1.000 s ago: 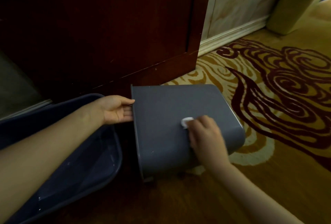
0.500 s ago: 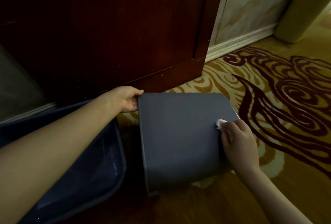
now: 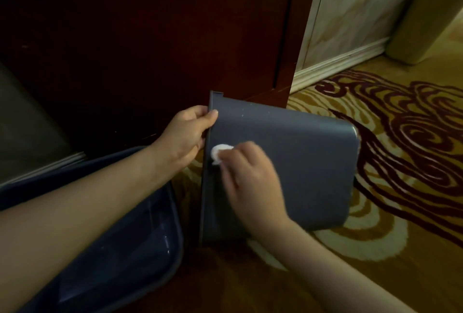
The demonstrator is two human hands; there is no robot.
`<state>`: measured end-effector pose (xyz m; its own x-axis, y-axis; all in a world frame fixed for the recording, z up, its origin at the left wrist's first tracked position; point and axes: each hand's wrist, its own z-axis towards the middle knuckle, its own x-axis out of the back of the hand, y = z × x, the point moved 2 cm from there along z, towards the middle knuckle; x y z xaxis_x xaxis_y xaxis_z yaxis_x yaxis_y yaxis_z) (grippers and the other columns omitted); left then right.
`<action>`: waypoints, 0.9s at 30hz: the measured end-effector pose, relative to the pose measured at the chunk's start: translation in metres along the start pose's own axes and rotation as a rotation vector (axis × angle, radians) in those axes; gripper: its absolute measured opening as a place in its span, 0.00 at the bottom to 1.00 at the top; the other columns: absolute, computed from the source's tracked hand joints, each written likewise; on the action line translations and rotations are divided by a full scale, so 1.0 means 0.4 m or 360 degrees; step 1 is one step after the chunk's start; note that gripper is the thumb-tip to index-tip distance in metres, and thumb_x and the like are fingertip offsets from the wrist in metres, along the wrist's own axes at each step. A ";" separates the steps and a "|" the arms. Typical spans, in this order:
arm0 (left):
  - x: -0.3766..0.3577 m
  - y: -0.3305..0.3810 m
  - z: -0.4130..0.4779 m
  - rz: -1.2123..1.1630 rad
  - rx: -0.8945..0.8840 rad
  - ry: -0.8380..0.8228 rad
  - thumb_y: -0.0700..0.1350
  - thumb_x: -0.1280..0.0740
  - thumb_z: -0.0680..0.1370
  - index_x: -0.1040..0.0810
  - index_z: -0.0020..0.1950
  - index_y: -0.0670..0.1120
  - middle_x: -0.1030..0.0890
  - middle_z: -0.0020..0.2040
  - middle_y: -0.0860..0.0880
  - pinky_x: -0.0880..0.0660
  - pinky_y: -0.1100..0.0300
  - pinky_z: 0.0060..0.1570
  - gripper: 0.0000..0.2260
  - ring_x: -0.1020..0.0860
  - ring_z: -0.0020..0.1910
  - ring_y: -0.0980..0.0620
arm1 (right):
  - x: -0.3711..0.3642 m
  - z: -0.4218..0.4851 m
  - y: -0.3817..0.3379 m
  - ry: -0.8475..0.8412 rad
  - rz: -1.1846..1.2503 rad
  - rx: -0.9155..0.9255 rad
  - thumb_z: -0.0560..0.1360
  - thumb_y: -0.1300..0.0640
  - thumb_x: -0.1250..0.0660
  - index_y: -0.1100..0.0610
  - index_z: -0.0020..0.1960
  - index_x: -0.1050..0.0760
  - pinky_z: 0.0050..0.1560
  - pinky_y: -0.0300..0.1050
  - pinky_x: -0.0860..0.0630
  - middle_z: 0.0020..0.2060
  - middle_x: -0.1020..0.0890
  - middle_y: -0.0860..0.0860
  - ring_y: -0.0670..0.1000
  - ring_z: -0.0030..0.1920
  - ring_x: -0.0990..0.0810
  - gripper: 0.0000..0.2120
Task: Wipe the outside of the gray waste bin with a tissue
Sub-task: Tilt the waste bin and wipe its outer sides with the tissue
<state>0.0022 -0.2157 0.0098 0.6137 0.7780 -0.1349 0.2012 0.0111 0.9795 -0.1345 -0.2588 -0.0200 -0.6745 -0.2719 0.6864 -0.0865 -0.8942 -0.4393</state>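
Note:
The gray waste bin lies on its side on the patterned carpet, its open rim pointing left and its base to the right. My left hand grips the rim at the upper left, thumb on the outer wall. My right hand presses a small white wad of tissue against the bin's upward-facing side, close to the rim. Most of the tissue is hidden under my fingers. The right hand is slightly blurred.
A dark blue bin lid or tub lies at the lower left beside the bin's mouth. A dark wooden cabinet stands right behind. A tan bin stands against the wall at the upper right. Carpet stretches to the right.
My right hand has slid the tissue from the bin's right end across its side to the rim on the left. The bin has tilted slightly, and my left hand has stayed on the rim.

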 end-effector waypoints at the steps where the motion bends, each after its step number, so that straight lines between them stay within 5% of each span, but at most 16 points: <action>1: 0.009 -0.006 -0.008 -0.0016 -0.0014 -0.0011 0.40 0.42 0.80 0.25 0.49 0.44 0.21 0.46 0.47 0.23 0.58 0.48 0.07 0.22 0.47 0.52 | -0.025 -0.004 -0.014 -0.0063 -0.0012 0.0052 0.73 0.58 0.36 0.54 0.51 0.24 0.44 0.40 0.26 0.46 0.23 0.50 0.46 0.44 0.26 0.07; 4: 0.040 -0.033 -0.023 -0.0063 -0.0002 -0.0021 0.40 0.42 0.80 0.25 0.51 0.45 0.21 0.48 0.47 0.24 0.55 0.52 0.07 0.22 0.50 0.51 | -0.069 -0.028 0.002 -0.0183 -0.0113 0.0150 0.73 0.57 0.38 0.55 0.53 0.25 0.45 0.48 0.24 0.49 0.22 0.53 0.51 0.47 0.24 0.09; 9: 0.057 -0.047 -0.036 -0.0075 -0.0008 -0.0139 0.41 0.42 0.79 0.25 0.52 0.47 0.20 0.50 0.49 0.21 0.61 0.46 0.08 0.21 0.50 0.55 | -0.064 -0.061 0.073 -0.0114 -0.0257 0.0112 0.73 0.54 0.40 0.53 0.53 0.30 0.45 0.43 0.28 0.48 0.24 0.51 0.50 0.47 0.26 0.09; 14: 0.066 -0.049 -0.050 -0.0104 0.0016 -0.0268 0.40 0.42 0.79 0.24 0.52 0.46 0.17 0.47 0.50 0.20 0.63 0.42 0.08 0.17 0.44 0.58 | 0.024 -0.092 0.205 0.0204 -0.0258 -0.0365 0.72 0.59 0.37 0.53 0.51 0.30 0.46 0.43 0.29 0.48 0.26 0.51 0.46 0.45 0.28 0.08; 19: 0.089 -0.048 -0.073 -0.0158 0.0214 -0.0443 0.42 0.35 0.72 0.22 0.55 0.45 0.16 0.51 0.49 0.20 0.60 0.44 0.13 0.18 0.52 0.52 | 0.123 -0.082 0.245 0.0586 -0.0145 -0.0755 0.75 0.63 0.38 0.59 0.51 0.28 0.40 0.44 0.26 0.45 0.30 0.50 0.48 0.41 0.27 0.05; 22: 0.099 -0.046 -0.096 -0.0194 0.0388 -0.0536 0.41 0.33 0.70 0.23 0.60 0.44 0.17 0.56 0.45 0.20 0.56 0.46 0.18 0.19 0.54 0.48 | 0.118 -0.030 0.118 0.0533 0.0024 -0.0534 0.76 0.55 0.42 0.54 0.54 0.30 0.41 0.34 0.30 0.47 0.29 0.47 0.43 0.42 0.28 0.08; 27: 0.102 -0.030 -0.122 -0.0434 0.0570 -0.0688 0.58 0.35 0.71 0.24 0.63 0.48 0.16 0.52 0.44 0.21 0.50 0.46 0.23 0.17 0.51 0.46 | 0.041 0.037 -0.068 0.0129 -0.0118 0.0010 0.73 0.58 0.38 0.56 0.52 0.25 0.45 0.42 0.28 0.46 0.23 0.51 0.48 0.45 0.25 0.08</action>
<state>-0.0125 -0.1534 0.0000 0.7426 0.4513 -0.4947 0.5917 -0.0961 0.8004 -0.1322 -0.2442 0.0118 -0.7233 -0.1754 0.6679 -0.1342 -0.9130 -0.3852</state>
